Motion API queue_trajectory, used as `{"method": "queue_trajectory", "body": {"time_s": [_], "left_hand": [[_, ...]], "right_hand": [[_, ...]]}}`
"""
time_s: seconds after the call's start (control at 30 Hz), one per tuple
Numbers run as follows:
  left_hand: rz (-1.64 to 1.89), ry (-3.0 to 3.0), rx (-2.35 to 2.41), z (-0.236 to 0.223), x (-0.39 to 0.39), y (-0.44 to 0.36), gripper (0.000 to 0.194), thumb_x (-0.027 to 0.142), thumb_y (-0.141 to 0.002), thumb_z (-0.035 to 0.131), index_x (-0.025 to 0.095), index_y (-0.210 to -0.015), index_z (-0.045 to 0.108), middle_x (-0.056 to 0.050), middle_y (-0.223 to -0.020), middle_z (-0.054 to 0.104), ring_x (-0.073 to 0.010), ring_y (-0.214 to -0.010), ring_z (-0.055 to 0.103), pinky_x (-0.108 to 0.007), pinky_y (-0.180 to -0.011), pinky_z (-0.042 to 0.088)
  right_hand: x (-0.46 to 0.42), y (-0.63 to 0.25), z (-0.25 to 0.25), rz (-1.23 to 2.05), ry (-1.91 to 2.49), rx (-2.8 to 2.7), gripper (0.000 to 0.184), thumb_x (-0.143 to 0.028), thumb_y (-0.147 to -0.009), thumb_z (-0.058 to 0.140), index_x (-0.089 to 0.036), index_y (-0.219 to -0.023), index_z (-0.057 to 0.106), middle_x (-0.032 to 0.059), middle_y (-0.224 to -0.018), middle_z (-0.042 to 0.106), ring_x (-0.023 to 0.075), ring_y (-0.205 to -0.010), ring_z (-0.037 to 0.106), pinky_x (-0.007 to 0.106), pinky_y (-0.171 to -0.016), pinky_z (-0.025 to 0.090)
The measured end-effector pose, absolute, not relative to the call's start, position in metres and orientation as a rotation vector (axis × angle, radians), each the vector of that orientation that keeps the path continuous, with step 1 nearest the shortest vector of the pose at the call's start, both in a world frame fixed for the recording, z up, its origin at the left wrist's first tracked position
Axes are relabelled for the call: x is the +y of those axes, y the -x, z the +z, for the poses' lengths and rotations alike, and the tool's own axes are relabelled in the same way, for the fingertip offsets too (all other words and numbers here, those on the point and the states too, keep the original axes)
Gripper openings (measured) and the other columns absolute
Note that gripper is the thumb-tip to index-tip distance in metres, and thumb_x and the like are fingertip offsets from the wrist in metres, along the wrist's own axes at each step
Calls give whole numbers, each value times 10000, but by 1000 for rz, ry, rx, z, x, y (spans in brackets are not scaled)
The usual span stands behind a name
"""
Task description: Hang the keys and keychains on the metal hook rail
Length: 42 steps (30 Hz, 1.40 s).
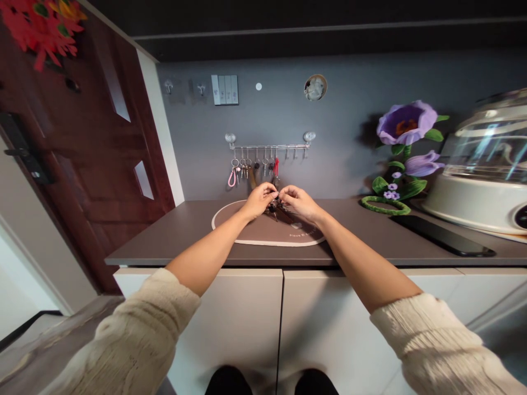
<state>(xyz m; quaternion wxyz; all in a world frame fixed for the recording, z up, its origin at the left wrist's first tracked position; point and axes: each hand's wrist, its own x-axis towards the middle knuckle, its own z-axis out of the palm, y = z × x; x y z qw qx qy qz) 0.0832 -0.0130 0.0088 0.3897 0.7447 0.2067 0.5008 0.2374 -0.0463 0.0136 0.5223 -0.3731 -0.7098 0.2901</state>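
My left hand (262,199) and my right hand (297,202) meet above the counter, fingertips pinched close together. Between them hangs a bunch of keys (273,208), held from both sides; its upper part is hidden by my fingers. Beneath lies a brown oval mat (255,233) with a pale border. Just behind my hands, a hook rail (269,147) on the grey wall carries several sets of keys (244,166), one with a pink strap (233,177) and another with a red cord (276,164). Hooks at the rail's right end hold nothing.
On the right of the counter (354,241) are a purple fabric flower (407,125) on a green base, a black phone-like slab (442,236) and a white appliance (481,200) with a clear top. A dark red door (94,164) stands at left. Cabinet doors (230,323) lie below.
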Motion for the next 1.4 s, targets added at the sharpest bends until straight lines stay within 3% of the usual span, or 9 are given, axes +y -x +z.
{"method": "queue_trajectory", "body": {"time_s": [0.17,0.5,0.9,1.07,1.4], "left_hand": [[1396,-2001,547,9,-11,-85,123,152,-734,561,143,-845,511,-3,-794,558,-87,-725,526,-207,-671,418],[1608,-2362,782,13,-18,-82,89,182,-707,612,156,-790,593,-35,-848,563,-126,-754,528,-264,-744,439],[1842,-2434,719,11,-12,-82,129,225,-754,597,189,-865,653,-63,-941,573,-174,-932,532,-327,-889,402],[1825,-2484,706,8,-12,-84,151,212,-774,571,197,-893,663,-62,-931,590,-163,-902,545,-317,-863,420],[1668,-2591,635,0,-10,-90,204,207,-828,482,195,-934,656,-53,-882,603,-142,-829,551,-278,-788,430]], "right_hand": [[-44,-238,13,625,896,-1715,160,-309,-699,591,-165,-764,566,-26,-662,553,79,-594,467,221,-607,374],[-36,-243,11,508,943,-1663,169,-320,-693,604,-169,-770,600,0,-691,613,103,-627,533,236,-628,407],[-44,-242,16,744,811,-1388,220,-336,-605,708,-170,-709,610,1,-736,607,95,-680,548,243,-665,460],[-46,-241,17,818,741,-1299,253,-374,-608,705,-174,-721,599,-3,-687,598,96,-602,537,255,-591,462],[-46,-243,20,816,722,-1247,281,-397,-570,730,-189,-706,597,-20,-644,587,97,-586,530,256,-599,445]]}}
